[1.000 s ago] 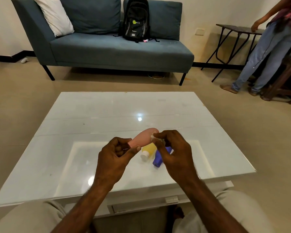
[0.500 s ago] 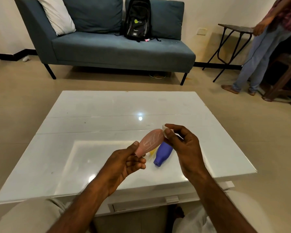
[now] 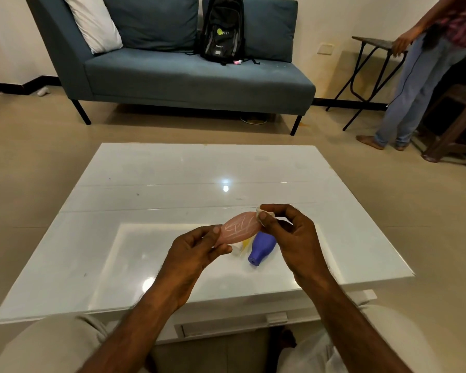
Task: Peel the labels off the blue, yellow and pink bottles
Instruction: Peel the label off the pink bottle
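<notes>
A white counter [image 3: 151,238] carried the blue bottle [image 3: 261,246] and yellow bottle [image 3: 246,242] lying side by side. Above them, the left hand [image 3: 193,254] gripped the pink bottle [image 3: 240,227], while right hand [image 3: 293,238] fingers [image 3: 267,220] pinched a whitish label scrap [image 3: 261,211] at its end.

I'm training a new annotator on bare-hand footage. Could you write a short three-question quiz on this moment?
1. True or false: the pink bottle rests on the white table.
2. Which hand pinches the crumpled label piece?
3. The blue bottle is: A) standing upright, B) lying on the table, C) held in the left hand.

Key:
1. False; the left hand holds it above the table.
2. The right hand.
3. B.
</notes>
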